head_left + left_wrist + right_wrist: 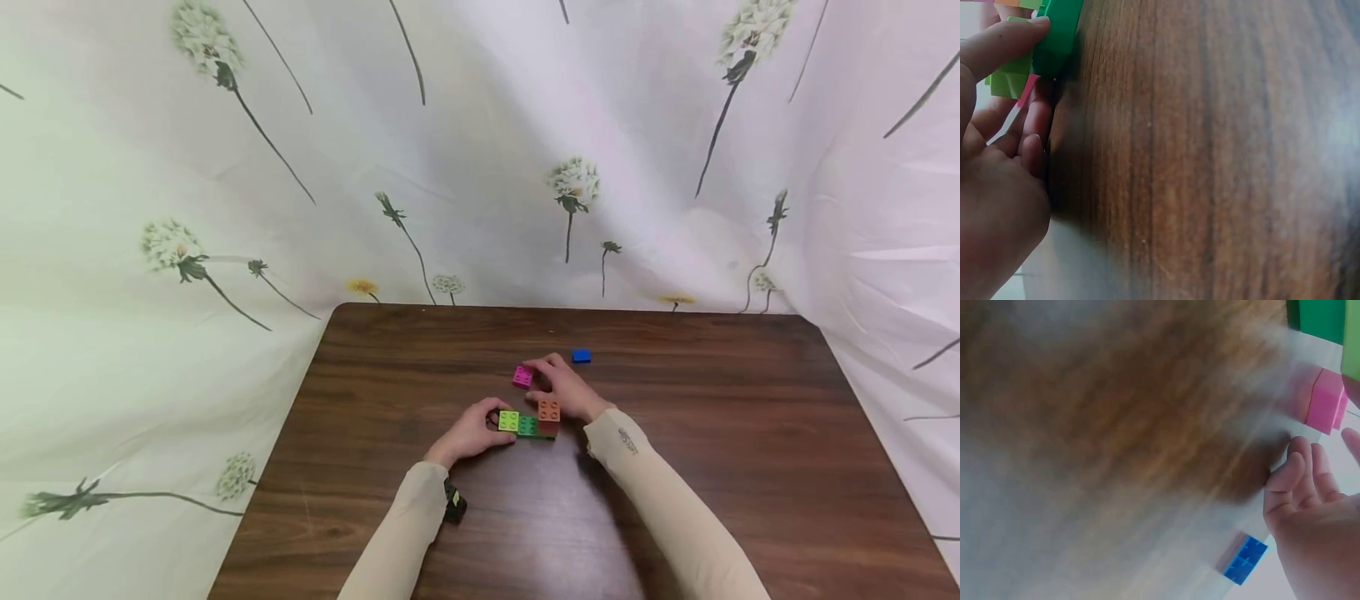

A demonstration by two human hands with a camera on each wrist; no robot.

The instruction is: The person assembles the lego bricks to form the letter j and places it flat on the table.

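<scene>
My left hand (471, 429) grips the left end of a joined row of toy building bricks, close over the table. A lime brick (508, 421) sits on a green brick (527, 426) at that end, with the thumb along its near side. At the row's right end an orange brick (549, 408) stands on a red brick (548, 427). Just behind the row, my right hand (564, 390) has its forefinger and thumb spread beside a separate pink brick (522, 377). The right wrist view shows that pink brick (1325, 403) apart from the loosely bent other fingers (1285, 475).
A blue brick (581, 356) lies on the dark wooden table (675, 500), behind the right hand. A black band or device (454, 502) is at the left wrist. White cloth (480, 167) printed with dandelions hangs around the table's back and sides.
</scene>
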